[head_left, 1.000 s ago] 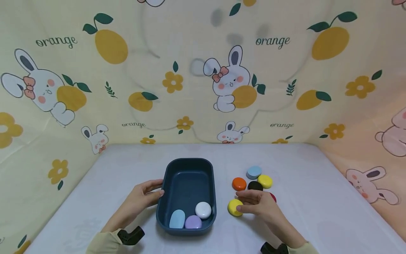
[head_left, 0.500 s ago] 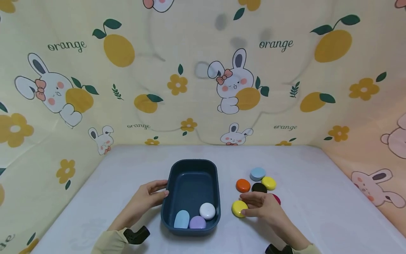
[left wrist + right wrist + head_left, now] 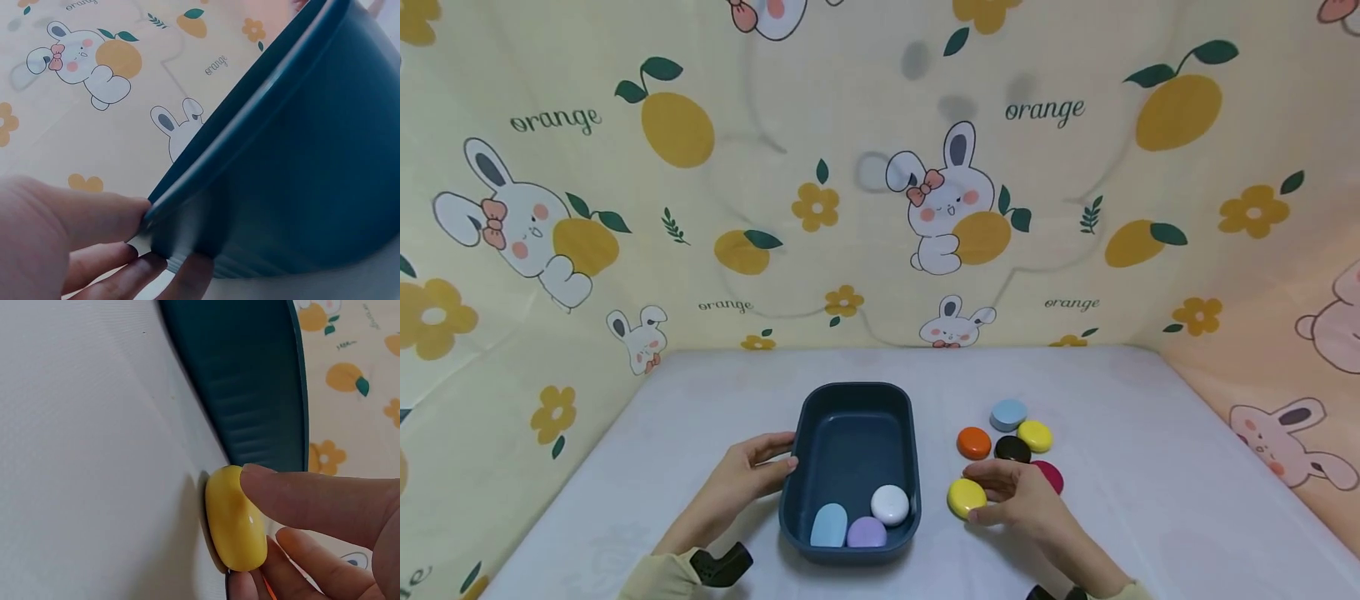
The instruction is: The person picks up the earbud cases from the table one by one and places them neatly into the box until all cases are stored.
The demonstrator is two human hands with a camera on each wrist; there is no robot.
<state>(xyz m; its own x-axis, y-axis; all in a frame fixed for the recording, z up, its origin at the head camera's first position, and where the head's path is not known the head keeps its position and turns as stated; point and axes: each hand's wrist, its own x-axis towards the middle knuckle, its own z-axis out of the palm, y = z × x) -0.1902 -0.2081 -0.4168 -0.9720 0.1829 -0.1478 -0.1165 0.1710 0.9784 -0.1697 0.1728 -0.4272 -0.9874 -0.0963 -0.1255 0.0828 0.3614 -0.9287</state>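
My left hand (image 3: pixel 737 482) holds the left side of a dark blue rectangular tray (image 3: pixel 853 450). In the left wrist view the thumb lies at the tray's rim, the other fingers against its outer wall. Inside, at the near end, lie a light blue round-topped piece (image 3: pixel 829 526), a purple piece (image 3: pixel 867 533) and a white round piece (image 3: pixel 890 505). Right of the tray, my right hand (image 3: pixel 1030 507) pinches a glossy yellow disc (image 3: pixel 234 519) by its edges, thumb on the near side, fingers on the far side. The disc sits at the white tabletop.
Beyond the right hand are an orange disc (image 3: pixel 973 443), a black disc (image 3: pixel 1012 449), a light blue disc (image 3: pixel 1008 414), another yellow disc (image 3: pixel 1035 436) and a partly covered red disc (image 3: pixel 1048 477). A printed cloth (image 3: pixel 865 250) backs the white table (image 3: pixel 730 392).
The right thumb has slid down to the yellow disc's near edge, and more of the red disc shows. The left hand and tray stay put while the head view shifts slightly.
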